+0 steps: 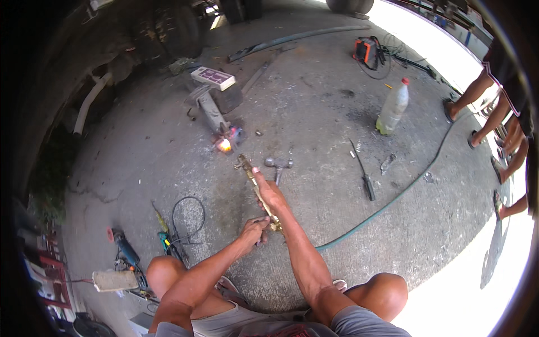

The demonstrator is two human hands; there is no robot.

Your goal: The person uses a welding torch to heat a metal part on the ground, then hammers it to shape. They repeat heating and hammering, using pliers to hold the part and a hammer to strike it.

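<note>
A brass gas torch (251,175) slants forward from my lap, with my right hand (270,194) wrapped round its body. My left hand (255,231) is closed at its rear end, by the brass fittings; its fingertips are partly hidden. Just beyond the torch head, a bright flame (224,145) glows against the near end of a metal bar (210,109). The bar's far end rests by a dark block, under a white and purple box (213,78). A ball-peen hammer (279,163) lies on the concrete right beside my right hand.
A green hose (387,209) curves off to the right. Past it stand several people's legs (477,92). A red-capped plastic bottle (394,106) stands at right, near an electrode holder (368,185). An orange-black welding machine (366,52) sits farther back. A blue angle grinder (127,250) lies left.
</note>
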